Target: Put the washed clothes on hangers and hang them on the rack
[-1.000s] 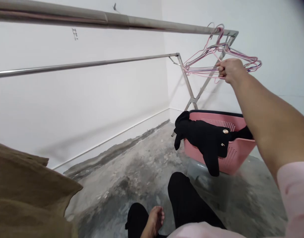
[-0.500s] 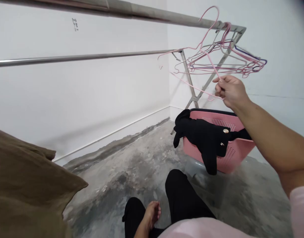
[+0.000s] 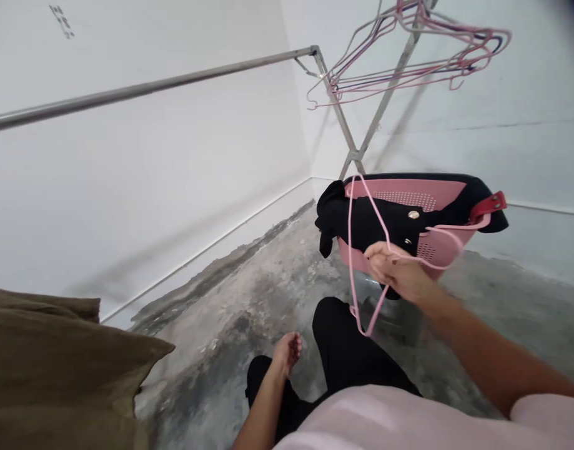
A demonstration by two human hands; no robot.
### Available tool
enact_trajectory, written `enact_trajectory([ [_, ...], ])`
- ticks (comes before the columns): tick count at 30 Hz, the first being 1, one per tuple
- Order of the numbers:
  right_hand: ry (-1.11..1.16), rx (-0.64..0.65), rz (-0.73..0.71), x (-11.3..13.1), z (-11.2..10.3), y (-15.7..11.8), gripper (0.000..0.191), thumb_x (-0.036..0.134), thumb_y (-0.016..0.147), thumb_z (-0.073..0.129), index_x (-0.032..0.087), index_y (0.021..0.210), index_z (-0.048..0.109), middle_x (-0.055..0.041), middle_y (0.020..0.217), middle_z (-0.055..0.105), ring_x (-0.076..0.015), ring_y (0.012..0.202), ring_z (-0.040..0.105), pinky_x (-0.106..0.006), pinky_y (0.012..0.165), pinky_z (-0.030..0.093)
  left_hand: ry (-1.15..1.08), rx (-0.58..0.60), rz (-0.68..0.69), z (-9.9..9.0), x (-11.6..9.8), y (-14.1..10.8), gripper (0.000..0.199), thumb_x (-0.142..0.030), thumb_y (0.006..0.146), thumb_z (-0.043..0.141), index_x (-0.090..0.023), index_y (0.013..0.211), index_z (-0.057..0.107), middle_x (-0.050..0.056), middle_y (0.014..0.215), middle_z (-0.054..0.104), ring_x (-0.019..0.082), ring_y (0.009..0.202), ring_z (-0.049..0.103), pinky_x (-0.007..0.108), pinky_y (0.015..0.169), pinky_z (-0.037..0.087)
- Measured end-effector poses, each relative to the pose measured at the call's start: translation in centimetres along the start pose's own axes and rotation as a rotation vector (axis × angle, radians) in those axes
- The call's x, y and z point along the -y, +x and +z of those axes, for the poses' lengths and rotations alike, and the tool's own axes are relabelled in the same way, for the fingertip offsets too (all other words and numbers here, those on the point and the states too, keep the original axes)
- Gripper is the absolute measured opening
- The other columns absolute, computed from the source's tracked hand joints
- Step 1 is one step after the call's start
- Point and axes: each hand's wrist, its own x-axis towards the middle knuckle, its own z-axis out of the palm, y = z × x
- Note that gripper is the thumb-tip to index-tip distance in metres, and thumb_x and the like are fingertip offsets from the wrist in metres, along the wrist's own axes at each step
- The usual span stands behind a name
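Observation:
My right hand [image 3: 395, 270] is closed around a pink clothes hanger [image 3: 350, 237], gripping it near its neck. The hanger is tilted sideways, its hook to the right of the hand. Behind it, black clothing [image 3: 361, 219] with gold-coloured buttons drapes over a pink laundry basket [image 3: 448, 187] with small holes in its wall. Low in front of my body, my left hand [image 3: 287, 353] holds nothing, its fingers loosely curled and part of the palm showing.
Several hangers [image 3: 399, 72] hang at the right end of a metal drying rack [image 3: 174, 82]. Brown cloth [image 3: 57, 369] hangs at the lower left. A red strap [image 3: 489, 205] lies at the basket's right end. The concrete floor [image 3: 268, 275] meets white walls [image 3: 183, 156].
The right hand has brought the pink hanger down from the rack to in front of the basket, turning it sideways. The view has tilted downward. The left hand stays low.

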Motion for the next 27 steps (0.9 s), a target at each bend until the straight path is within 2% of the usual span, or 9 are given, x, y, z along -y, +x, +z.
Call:
enact_trajectory([
  [4,0.009,-0.043,0.045,-3.3,0.3,-2.6,0.04,0.061,0.09,0.058,0.021,0.087,0.05,0.0093,0.047,0.028,-0.0071,0.042,0.022,-0.021,0.045,0.018,0.161,0.05,0.14,4.1,-6.6,0.0,0.018,-0.031,0.079,0.065,-0.015,0.082,0.057,-0.002,0.066,0.056,0.008,0.049,0.05,0.019,0.052,0.035],
  [7,-0.146,-0.109,-0.019,-5.0,-0.2,-5.0,0.04,0.061,0.092,0.054,0.022,0.087,0.054,0.0065,0.051,0.029,-0.0091,0.045,0.026,-0.023,0.045,0.019,0.303,0.105,0.341,9.0,-12.3,-0.1,0.019,-0.031,0.082,0.066,-0.014,0.081,0.058,-0.001,0.067,0.057,0.009,0.054,0.05,0.02,0.056,0.034],
  [12,-0.196,-0.3,-0.135,-4.7,-1.7,-8.5,0.043,0.057,0.095,0.05,0.023,0.071,0.058,0.0015,0.049,0.035,-0.0124,0.045,0.031,-0.027,0.046,0.023,0.525,0.252,0.762,20.1,-20.9,-2.2,0.007,-0.022,0.084,0.064,-0.016,0.084,0.062,0.0,0.082,0.061,0.013,0.079,0.055,0.025,0.078,0.043],
  [14,-0.081,-0.346,-0.189,-3.6,-2.3,-9.3,0.043,0.053,0.097,0.049,0.023,0.067,0.058,0.0012,0.047,0.033,-0.0127,0.044,0.03,-0.029,0.048,0.025,0.85,0.284,1.197,25.0,-23.4,-3.8,0.013,-0.023,0.088,0.059,-0.014,0.096,0.064,0.007,0.099,0.064,0.018,0.095,0.058,0.031,0.09,0.044],
  [16,0.041,-0.362,-0.231,-2.4,-3.1,-9.9,0.042,0.052,0.097,0.049,0.023,0.069,0.06,0.0026,0.044,0.03,-0.0117,0.042,0.026,-0.028,0.049,0.025,1.084,0.216,1.385,29.7,-25.3,-5.3,0.031,-0.035,0.094,0.057,-0.012,0.114,0.064,0.013,0.115,0.064,0.025,0.111,0.058,0.038,0.099,0.043],
  [19,0.095,-0.397,-0.241,-1.4,-4.3,-11.0,0.041,0.054,0.096,0.052,0.023,0.073,0.063,0.0041,0.042,0.028,-0.0101,0.041,0.024,-0.026,0.048,0.024,1.476,0.142,1.163,35.8,-27.3,-6.3,0.074,-0.066,0.091,0.052,-0.012,0.142,0.049,0.022,0.143,0.051,0.036,0.127,0.053,0.049,0.105,0.042],
  [21,0.087,-0.439,-0.227,-1.5,-5.1,-12.1,0.04,0.054,0.095,0.054,0.022,0.074,0.063,0.004,0.041,0.029,-0.0097,0.041,0.025,-0.025,0.047,0.023,1.619,0.147,0.998,38.7,-28.2,-6.0,0.082,-0.075,0.085,0.054,-0.012,0.137,0.055,0.022,0.141,0.055,0.04,0.131,0.051,0.054,0.107,0.04],
  [24,0.085,-0.493,-0.191,-2.2,-5.9,-13.6,0.037,0.051,0.096,0.055,0.022,0.075,0.063,0.0034,0.042,0.03,-0.0096,0.042,0.028,-0.024,0.046,0.023,1.628,0.124,0.907,41.0,-28.7,-4.3,0.068,-0.064,0.076,0.074,-0.009,0.117,0.067,0.023,0.132,0.062,0.043,0.127,0.053,0.059,0.106,0.04],
  [27,0.087,-0.509,-0.175,-2.7,-6.2,-14.5,0.036,0.051,0.096,0.054,0.022,0.076,0.063,0.0035,0.042,0.03,-0.0096,0.042,0.029,-0.024,0.046,0.023,1.513,0.107,0.949,41.4,-28.2,-2.2,0.03,-0.028,0.076,0.081,-0.008,0.095,0.07,0.022,0.121,0.067,0.041,0.12,0.058,0.058,0.1,0.044],
])
